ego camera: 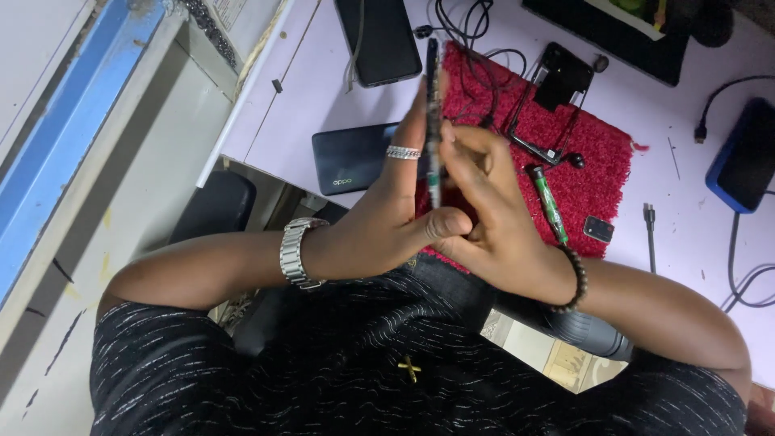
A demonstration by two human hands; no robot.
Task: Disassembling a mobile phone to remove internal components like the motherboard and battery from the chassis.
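Showing only its thin edge at frame centre, phone (433, 121), face hidden; pressed between left hand (395, 210) and right hand (484, 202), palms together, fingers upright.

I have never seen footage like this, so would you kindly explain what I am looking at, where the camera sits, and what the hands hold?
There is no machine here: a person works with two bare hands. The single picture comes from a camera on the person's head, looking down over their chest.

The left hand, with a ring and a metal watch, and the right hand, with a bead bracelet, press a thin phone edge-on between them.

Below lies a pale desk with a red mat. On the mat are a green screwdriver, a small dark part and an opened phone. Two more dark phones lie beside the mat, along with cables.
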